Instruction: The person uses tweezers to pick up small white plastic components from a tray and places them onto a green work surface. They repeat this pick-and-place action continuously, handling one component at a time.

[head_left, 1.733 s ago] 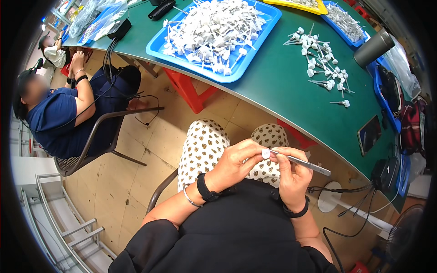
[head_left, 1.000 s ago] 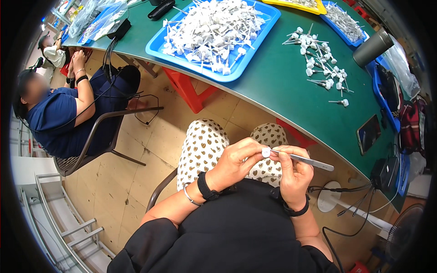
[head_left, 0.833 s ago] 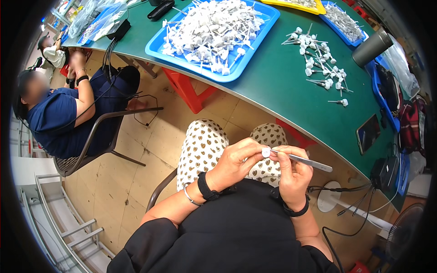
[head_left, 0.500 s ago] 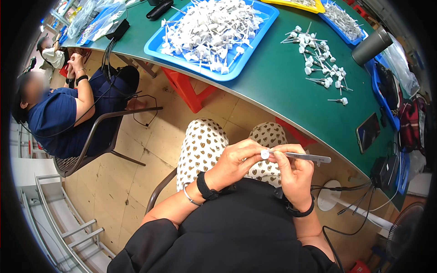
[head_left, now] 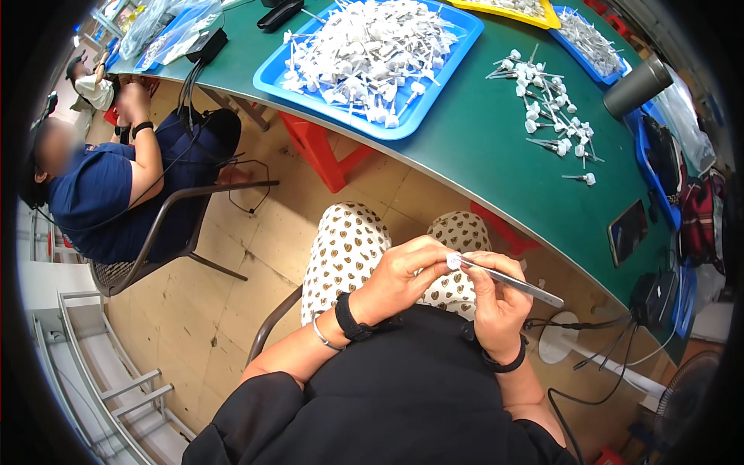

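Above my lap, my left hand (head_left: 399,275) pinches a small round white plastic part (head_left: 454,261) between thumb and fingertips. My right hand (head_left: 500,298) is closed round a pair of silver metal tweezers (head_left: 533,290). Their tip end meets the white part, and the broad end sticks out to the right, sloping down. Fingers hide part of the piece, so whether a thin stem is on it cannot be made out. A blue tray (head_left: 267,75) on the table is heaped with white-headed pieces with thin stems, and similar loose pieces (head_left: 562,124) lie scattered to its right.
The green table (head_left: 496,186) curves across in front of me. At its right are a dark cylindrical bottle (head_left: 637,87), a phone (head_left: 628,232) and cables. A yellow tray (head_left: 552,17) and another blue tray (head_left: 616,75) stand behind. On the left, a person (head_left: 101,186) sits on a chair.
The tweezers have tilted, their broad end swinging downward, and my right hand has turned slightly with them. My left hand keeps its pinch on the white part. The view has shifted slightly.
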Demonstrator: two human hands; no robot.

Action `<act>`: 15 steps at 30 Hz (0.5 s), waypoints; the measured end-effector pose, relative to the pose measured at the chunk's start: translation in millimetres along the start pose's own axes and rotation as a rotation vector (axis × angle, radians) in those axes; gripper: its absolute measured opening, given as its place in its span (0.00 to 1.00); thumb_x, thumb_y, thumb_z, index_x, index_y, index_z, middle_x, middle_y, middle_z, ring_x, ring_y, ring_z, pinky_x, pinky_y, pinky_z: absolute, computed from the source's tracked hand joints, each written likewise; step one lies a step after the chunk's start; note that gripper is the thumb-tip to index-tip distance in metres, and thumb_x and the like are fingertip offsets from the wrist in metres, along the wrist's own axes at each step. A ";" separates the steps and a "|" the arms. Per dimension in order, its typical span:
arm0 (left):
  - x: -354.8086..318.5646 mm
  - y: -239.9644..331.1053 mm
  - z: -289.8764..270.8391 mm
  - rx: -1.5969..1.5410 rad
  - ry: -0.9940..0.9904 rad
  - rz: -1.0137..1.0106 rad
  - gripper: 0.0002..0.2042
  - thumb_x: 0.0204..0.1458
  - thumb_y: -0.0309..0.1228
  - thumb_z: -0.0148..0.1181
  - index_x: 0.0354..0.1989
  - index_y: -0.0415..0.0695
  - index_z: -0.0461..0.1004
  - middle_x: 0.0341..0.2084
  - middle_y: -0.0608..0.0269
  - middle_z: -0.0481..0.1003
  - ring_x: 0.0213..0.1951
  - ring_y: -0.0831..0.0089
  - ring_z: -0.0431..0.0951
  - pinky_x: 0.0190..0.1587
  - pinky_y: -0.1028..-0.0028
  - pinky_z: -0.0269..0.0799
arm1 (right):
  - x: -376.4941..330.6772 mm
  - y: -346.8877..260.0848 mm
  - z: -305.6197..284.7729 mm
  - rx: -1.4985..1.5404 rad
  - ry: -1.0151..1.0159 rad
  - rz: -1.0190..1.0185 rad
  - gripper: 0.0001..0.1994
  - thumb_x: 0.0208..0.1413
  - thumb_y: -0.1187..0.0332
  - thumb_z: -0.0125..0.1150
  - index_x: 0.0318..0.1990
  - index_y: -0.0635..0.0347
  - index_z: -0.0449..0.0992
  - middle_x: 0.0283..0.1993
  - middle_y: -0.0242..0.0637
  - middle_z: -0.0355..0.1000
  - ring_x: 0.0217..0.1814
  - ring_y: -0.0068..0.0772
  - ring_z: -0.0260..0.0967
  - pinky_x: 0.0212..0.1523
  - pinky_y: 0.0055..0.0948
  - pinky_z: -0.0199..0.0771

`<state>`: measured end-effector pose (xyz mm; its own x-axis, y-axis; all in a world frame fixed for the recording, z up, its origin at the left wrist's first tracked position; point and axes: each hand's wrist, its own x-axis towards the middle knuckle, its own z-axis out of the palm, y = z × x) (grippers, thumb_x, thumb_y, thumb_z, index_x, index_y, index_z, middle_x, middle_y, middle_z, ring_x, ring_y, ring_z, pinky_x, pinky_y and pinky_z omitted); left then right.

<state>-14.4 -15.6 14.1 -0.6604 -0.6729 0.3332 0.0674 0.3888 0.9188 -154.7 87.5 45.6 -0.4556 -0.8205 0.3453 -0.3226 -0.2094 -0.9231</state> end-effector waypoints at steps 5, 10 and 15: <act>-1.6 -0.5 -0.5 0.006 0.000 -0.023 0.10 0.54 0.20 0.65 0.45 0.39 0.80 0.33 0.58 0.78 0.34 0.65 0.80 0.35 0.71 0.76 | 1.4 1.3 2.3 -0.015 0.006 -0.037 0.06 0.59 0.79 0.65 0.42 0.68 0.77 0.39 0.43 0.79 0.37 0.32 0.77 0.38 0.27 0.77; -2.0 0.6 -1.3 0.023 -0.003 -0.011 0.10 0.54 0.20 0.64 0.45 0.39 0.79 0.33 0.58 0.78 0.34 0.64 0.80 0.35 0.70 0.76 | 2.7 1.5 3.6 -0.044 -0.008 -0.035 0.05 0.59 0.79 0.64 0.42 0.68 0.78 0.39 0.43 0.79 0.36 0.32 0.77 0.36 0.27 0.76; -2.8 -1.7 -0.4 0.035 -0.006 -0.009 0.10 0.55 0.20 0.64 0.45 0.39 0.79 0.34 0.58 0.78 0.34 0.63 0.80 0.36 0.70 0.77 | 3.1 3.2 3.4 -0.065 -0.009 -0.043 0.04 0.59 0.79 0.64 0.41 0.68 0.78 0.38 0.43 0.79 0.34 0.31 0.76 0.35 0.26 0.76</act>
<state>-12.4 -14.6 11.7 -0.6651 -0.6727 0.3241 0.0354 0.4051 0.9136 -154.3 82.6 43.2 -0.4330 -0.8162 0.3825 -0.3950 -0.2095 -0.8944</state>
